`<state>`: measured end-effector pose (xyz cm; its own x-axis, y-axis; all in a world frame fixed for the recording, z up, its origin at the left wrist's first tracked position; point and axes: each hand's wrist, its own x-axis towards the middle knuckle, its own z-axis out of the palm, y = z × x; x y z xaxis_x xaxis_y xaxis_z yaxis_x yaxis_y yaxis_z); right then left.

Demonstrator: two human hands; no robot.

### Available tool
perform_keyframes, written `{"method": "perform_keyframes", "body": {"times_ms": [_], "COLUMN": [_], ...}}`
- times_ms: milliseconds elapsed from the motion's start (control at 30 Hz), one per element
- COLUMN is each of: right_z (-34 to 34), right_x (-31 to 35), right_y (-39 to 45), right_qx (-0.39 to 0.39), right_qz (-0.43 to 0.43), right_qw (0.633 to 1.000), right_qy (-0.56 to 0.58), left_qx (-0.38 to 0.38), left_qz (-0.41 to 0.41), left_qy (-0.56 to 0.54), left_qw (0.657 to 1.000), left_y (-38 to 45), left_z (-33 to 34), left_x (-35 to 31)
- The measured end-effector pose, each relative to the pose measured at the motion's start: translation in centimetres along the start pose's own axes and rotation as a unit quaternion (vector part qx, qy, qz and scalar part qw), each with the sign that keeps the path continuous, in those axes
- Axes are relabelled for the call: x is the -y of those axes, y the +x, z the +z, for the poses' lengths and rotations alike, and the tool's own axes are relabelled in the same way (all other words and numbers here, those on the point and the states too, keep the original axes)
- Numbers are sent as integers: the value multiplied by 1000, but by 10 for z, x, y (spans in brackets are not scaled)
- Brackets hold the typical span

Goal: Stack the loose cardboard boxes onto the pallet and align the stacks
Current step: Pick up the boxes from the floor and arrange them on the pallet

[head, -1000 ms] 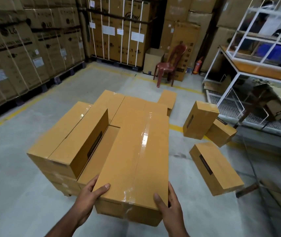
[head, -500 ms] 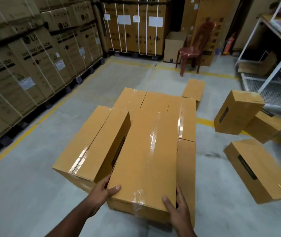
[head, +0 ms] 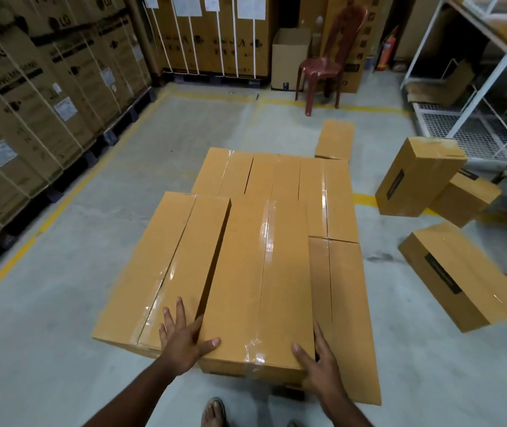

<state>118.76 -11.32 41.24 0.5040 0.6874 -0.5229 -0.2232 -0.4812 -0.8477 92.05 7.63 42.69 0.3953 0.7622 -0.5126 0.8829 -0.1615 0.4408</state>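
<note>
On the warehouse floor, centre: low stack of tan cardboard boxes (head: 280, 192), tops roughly level.
Held box: long tan taped carton (head: 261, 282) lying on the stack's near side, beside a matching carton (head: 165, 266) on its left.
Loose boxes: three tan cartons (head: 461, 272) on the concrete, right, apart from the stack.
Left hand (head: 184, 340): fingers spread flat, thumb on the held box's near corner.
Right hand (head: 316, 362): gripping the held box's near right corner.
</note>
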Motion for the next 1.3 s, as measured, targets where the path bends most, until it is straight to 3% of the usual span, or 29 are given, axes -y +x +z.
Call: {"method": "perform_keyframes", "body": {"times_ms": [167, 300, 533, 933, 1300], "right_z": [35, 65, 91, 103, 101], "right_x": [-7, -17, -20, -24, -23], "right_y": [15, 16, 19, 16, 11], "right_qx": [-31, -33, -40, -119, -117], "right_qz": [16, 33, 68, 72, 61], "right_qw": [999, 998, 982, 968, 969], "right_qy": [-28, -50, -174, -209, -211], "left_qx": [51, 153, 76, 123, 123], "left_qz": [-3, 25, 93, 103, 104], "left_qy": [181, 220, 261, 262, 277], "left_qw": [982, 963, 958, 952, 947], "left_y": [31, 37, 34, 46, 45], "left_z": [-1, 4, -6, -6, -2], "left_x": [41, 61, 75, 74, 76]}}
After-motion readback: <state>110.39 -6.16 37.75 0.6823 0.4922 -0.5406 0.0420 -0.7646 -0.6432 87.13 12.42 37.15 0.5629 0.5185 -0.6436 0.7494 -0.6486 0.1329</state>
